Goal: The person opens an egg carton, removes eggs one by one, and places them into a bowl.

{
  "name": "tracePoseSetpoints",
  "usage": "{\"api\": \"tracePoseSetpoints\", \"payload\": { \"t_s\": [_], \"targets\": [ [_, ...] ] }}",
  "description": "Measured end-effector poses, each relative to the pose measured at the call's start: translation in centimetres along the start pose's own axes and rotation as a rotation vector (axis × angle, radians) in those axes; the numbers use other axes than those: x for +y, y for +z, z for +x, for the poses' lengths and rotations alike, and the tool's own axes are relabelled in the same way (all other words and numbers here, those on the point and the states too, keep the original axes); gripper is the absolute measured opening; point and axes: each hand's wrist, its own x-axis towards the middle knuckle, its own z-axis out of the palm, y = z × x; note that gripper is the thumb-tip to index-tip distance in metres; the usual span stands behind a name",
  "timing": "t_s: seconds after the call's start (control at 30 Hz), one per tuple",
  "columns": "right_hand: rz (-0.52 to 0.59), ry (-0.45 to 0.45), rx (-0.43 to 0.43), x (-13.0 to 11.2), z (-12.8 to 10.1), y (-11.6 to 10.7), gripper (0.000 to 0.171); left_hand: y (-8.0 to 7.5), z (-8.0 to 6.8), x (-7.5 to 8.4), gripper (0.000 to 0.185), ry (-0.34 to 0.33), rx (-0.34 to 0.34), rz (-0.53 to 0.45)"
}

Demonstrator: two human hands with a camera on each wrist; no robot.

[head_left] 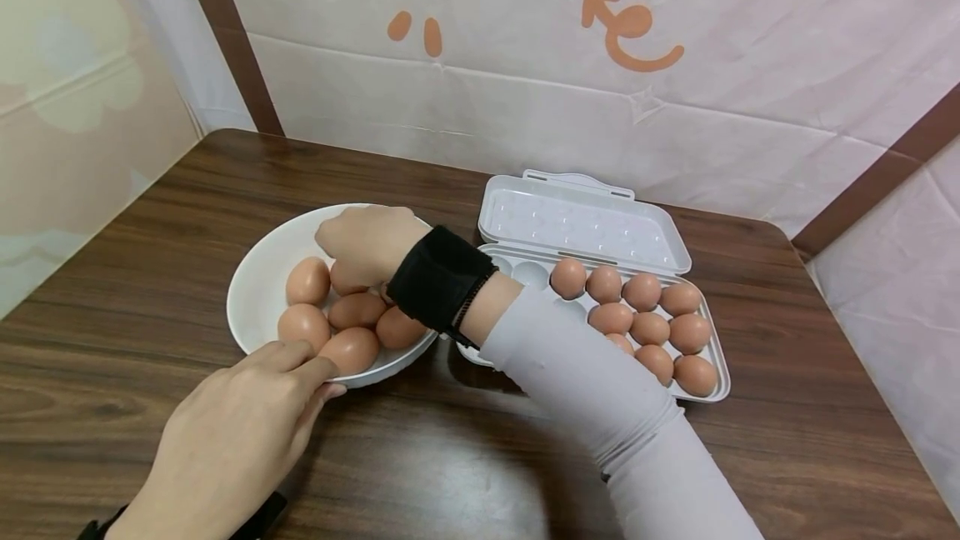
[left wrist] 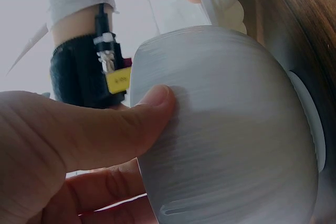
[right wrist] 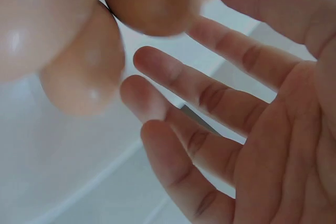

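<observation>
wooden table (head_left: 135, 290) | printed backdrop sheet (head_left: 750, 107) behind it

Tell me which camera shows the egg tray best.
The head view: the whole tray sits right of the bowl, lid open, eggs in rows. The left wrist view shows only a white edge that may be it; the right wrist view shows none of it.

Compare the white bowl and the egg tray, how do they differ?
The bowl is round and lidless; the egg tray is oblong with a hinged lid standing open. Eggs lie loosely heaped in the bowl, but sit in separate cups in the tray. The left hand holds the bowl's rim; no hand touches the tray. Both are white and hold brown eggs.
</observation>
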Motion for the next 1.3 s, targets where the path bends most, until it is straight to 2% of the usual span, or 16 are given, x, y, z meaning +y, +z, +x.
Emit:
{"api": "tracePoseSetpoints", "payload": {
  "t_s": [0.03, 0.07, 0.27, 0.33, 0.57, 0.77, 1.03, 1.3],
  "targets": [
    [-0.17, -0.047, 0.061, 0.4, 0.2, -0.3, 0.007, 0.0, 0.0, 0.0, 0.021, 0.002, 0.002, -0.001],
    [-0.215, -0.054, 0.063, 0.6, 0.0, -0.5, 0.006, 0.0, 0.0, 0.0, 0.021, 0.002, 0.002, -0.002],
    [-0.282, -0.034, 0.115, 2.4, -2.3, -2.1, 0.032, 0.0, 0.0, 0.0, 0.02, 0.014, 0.01, -0.002],
    [-0.297, -0.03, 0.145, 3.4, -3.2, -2.5, 0.035, 0.1, 0.1, 0.1, 0.02, 0.017, 0.011, -0.003],
    [-0.261, -0.05, 0.211, 8.1, -6.3, -3.2, 0.023, 0.1, 0.0, 0.1, 0.02, 0.01, 0.011, -0.006],
    [-0.232, 0.005, 0.242, 11.7, -8.6, -3.0, 0.03, 0.1, 0.0, 0.0, 0.021, 0.006, 0.012, -0.007],
    [-0.172, 0.054, 0.226, 15.2, -10.3, -2.2, 0.032, 0.1, 0.0, -0.1, 0.021, 0.001, 0.009, -0.003],
    [-0.114, 0.129, 0.182, 17.2, -11.4, -1.1, 0.032, -0.1, -0.1, -0.2, 0.019, -0.014, -0.005, -0.009]
  ]
}}
